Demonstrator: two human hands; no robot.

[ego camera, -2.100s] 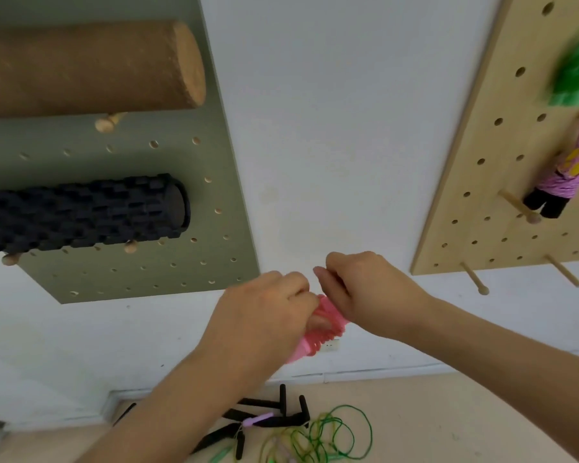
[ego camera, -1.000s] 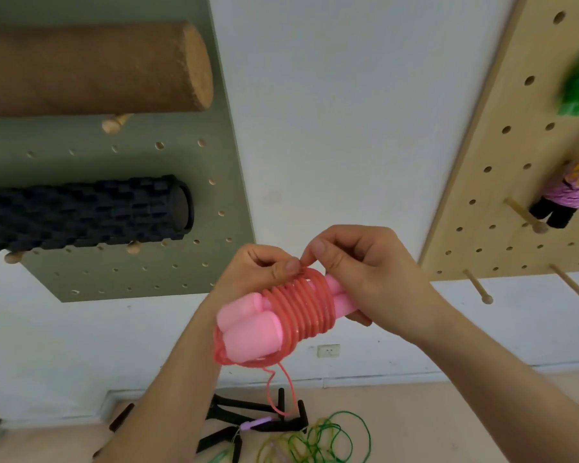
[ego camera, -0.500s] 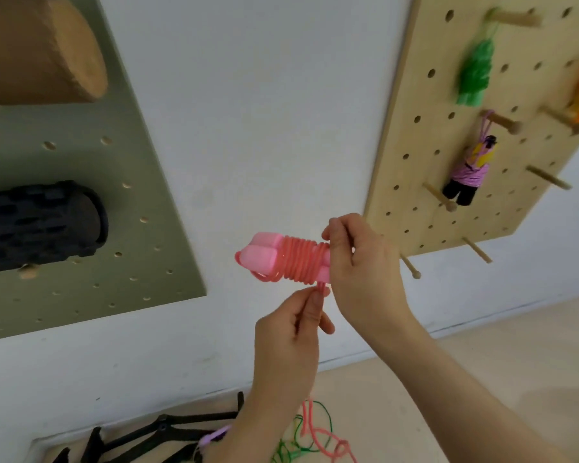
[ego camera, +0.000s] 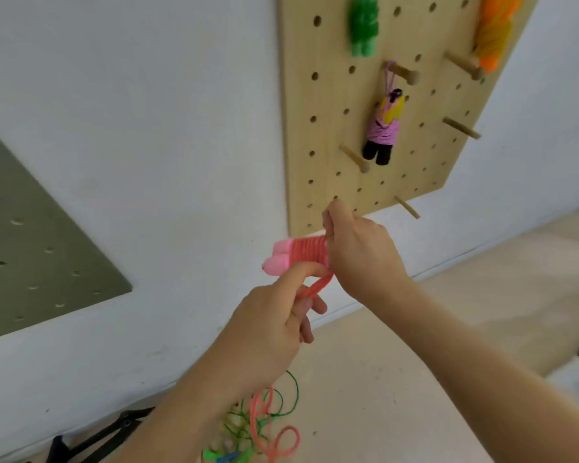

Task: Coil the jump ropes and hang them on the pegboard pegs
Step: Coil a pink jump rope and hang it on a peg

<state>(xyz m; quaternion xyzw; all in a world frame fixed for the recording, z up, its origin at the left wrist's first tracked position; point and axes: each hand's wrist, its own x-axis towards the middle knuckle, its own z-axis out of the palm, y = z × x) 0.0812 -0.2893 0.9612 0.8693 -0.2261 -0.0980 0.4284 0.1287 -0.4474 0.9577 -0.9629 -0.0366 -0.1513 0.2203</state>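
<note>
Wrapping pink jump rope (ego camera: 306, 255) below pegboard (ego camera: 331, 135) | R hand (ego camera: 358, 252) closed on handles end | L hand (ego camera: 274, 329) pinches loose cord | light, springy; grip over coils, else unwinds

The wooden pegboard (ego camera: 318, 135) on the wall carries three coiled ropes on its pegs: a green one (ego camera: 364, 26), an orange one (ego camera: 492, 31) and a purple one (ego camera: 383, 128). On the floor (ego camera: 415, 379) below lie loose green cords (ego camera: 283, 401), a pink cord (ego camera: 276, 439) and black handles (ego camera: 97, 439).
</note>
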